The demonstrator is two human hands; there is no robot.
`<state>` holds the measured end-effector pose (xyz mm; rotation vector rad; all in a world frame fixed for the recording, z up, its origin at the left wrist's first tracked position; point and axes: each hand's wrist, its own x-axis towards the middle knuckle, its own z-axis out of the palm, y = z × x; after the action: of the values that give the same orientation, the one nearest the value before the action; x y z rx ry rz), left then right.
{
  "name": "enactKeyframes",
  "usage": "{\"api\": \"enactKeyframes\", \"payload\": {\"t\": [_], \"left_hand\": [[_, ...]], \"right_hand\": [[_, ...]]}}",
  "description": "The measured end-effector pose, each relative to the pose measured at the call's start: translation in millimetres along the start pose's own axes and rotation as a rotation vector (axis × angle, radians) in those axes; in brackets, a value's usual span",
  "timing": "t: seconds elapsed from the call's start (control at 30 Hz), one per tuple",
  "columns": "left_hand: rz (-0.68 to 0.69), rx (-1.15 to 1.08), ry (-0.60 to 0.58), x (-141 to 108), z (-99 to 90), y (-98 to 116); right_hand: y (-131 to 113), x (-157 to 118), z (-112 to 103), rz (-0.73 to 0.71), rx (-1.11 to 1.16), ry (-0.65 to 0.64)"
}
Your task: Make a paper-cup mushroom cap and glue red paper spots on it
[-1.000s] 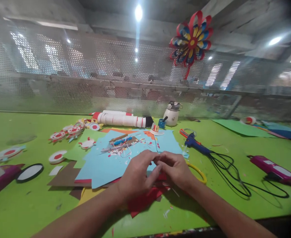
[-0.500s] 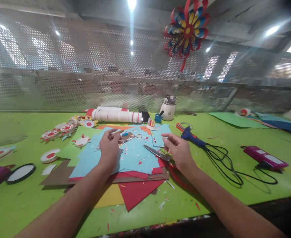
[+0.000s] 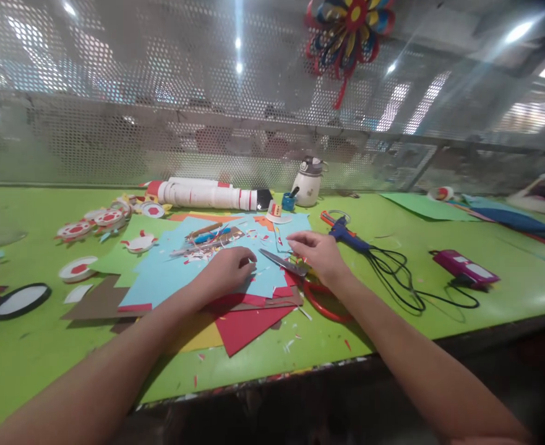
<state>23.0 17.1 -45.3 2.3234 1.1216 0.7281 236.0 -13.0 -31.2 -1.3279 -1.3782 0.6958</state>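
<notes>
My left hand (image 3: 228, 270) hovers low over the light blue paper sheets (image 3: 154, 281), fingers loosely curled, with a gap to the thumb and nothing visible in it. My right hand (image 3: 318, 254) is just above the scissors (image 3: 284, 262), which lie with red handles toward me and blades pointing left. Its thumb and fingers reach out slightly apart, and I see nothing between them. Beyond my left hand, a blue pen-like tool (image 3: 208, 235) rests among paper scraps. A small white paper hat shape (image 3: 276, 212) stands at the far edge of the sheets.
Round white-and-red paper pieces (image 3: 109, 218) lie left. Behind are a white paper roll (image 3: 202, 194), a blue glue pot (image 3: 289, 201) and a bottle (image 3: 307, 185). To the right sit a blue glue gun (image 3: 349, 236), its looped cable and a purple box (image 3: 464, 269).
My left hand has moved right and toward me, away from the blue tool and scraps. My right hand stays near the scissors. The view has tilted down.
</notes>
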Motion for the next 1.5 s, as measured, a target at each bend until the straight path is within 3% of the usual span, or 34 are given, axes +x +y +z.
{"api": "enactKeyframes", "payload": {"t": [0.13,0.37,0.53,0.67,0.87,1.0,1.13,1.33,1.5], "left_hand": [[0.088,0.086,-0.06,-7.7,-2.0,16.2],[0.334,0.217,-0.184,-29.2,12.7,48.1],[0.356,0.248,-0.206,-31.3,17.4,53.1],[0.41,0.331,-0.22,-30.1,19.4,48.7],[0.396,0.275,-0.216,-31.7,19.6,48.4],[0.397,0.258,-0.215,-31.6,19.1,48.9],[0.383,0.237,-0.211,-30.8,20.6,45.2],[0.379,0.213,-0.201,-31.0,21.8,42.1],[0.387,0.218,-0.208,-30.1,19.8,43.7]], "right_hand": [[-6.4,-3.3,-0.5,0.002,-0.105,-0.103],[-12.1,-10.3,1.2,-0.043,-0.153,-0.102],[-7.0,-13.6,9.0,-0.021,-0.119,-0.164],[-3.6,-7.0,3.5,-0.01,-0.091,-0.122],[-18.6,14.9,-32.6,-0.035,0.023,0.069],[-34.6,29.1,-46.5,-0.035,0.0,0.101],[-31.7,56.2,-44.5,0.057,-0.103,0.08],[-2.5,106.2,-36.8,0.245,-0.227,-0.006],[8.9,131.4,-19.2,0.286,-0.3,-0.066]]}}
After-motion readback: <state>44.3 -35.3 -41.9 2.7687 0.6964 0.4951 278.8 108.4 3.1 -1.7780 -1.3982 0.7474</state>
